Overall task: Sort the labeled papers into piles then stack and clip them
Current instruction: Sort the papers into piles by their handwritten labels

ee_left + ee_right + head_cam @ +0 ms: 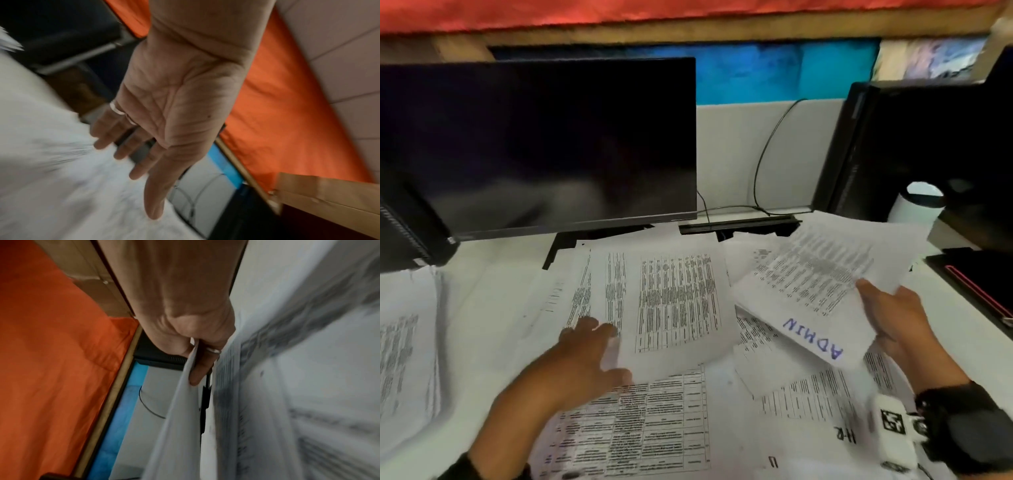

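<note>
My right hand (887,308) pinches a few printed sheets, the top one marked ADMIN (813,339) in blue, and holds them lifted over the right side of the desk. In the right wrist view the thumb and fingers (197,369) clamp the paper edge (180,402). My left hand (589,346) lies flat with straight fingers on a printed table sheet (674,305) in the middle of the desk; the left wrist view shows its fingers (139,168) spread just over blurred paper. A sheet marked HR (844,435) lies near the front right.
Loose printed sheets cover the white desk (493,298), with another pile (404,349) at the far left. A dark monitor (534,144) stands behind, a second black screen (928,144) and a white cup (914,205) at the right, cables (760,171) between them.
</note>
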A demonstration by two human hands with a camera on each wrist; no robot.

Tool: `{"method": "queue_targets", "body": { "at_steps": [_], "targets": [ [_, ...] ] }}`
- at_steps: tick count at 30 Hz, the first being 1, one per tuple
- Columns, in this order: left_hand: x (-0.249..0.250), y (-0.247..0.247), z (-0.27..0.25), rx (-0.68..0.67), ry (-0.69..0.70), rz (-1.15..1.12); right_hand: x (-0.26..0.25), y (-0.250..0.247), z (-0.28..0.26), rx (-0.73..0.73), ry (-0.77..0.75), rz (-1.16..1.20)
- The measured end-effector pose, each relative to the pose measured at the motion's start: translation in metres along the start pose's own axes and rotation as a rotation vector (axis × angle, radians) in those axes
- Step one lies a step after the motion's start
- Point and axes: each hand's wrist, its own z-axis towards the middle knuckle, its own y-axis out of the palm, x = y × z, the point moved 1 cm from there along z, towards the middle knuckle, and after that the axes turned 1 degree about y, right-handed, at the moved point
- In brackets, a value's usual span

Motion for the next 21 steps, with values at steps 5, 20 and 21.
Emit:
{"method": "queue_targets", "body": {
  "at_steps": [5,20,21],
  "targets": [
    [0.089,-0.047,0.025,0.257,0.363,0.104,0.035,-0.062,-0.03,0.039,0.011,-0.085],
    [0.225,0.039,0.15,0.19,0.657,0.555,0.015,-0.139,-0.052,-0.137,0.05,-0.204],
    [0.225,0.038,0.152,0.216,0.657,0.571,0.013,-0.139,-0.053,-0.153,0.049,-0.214]
  ]
}}
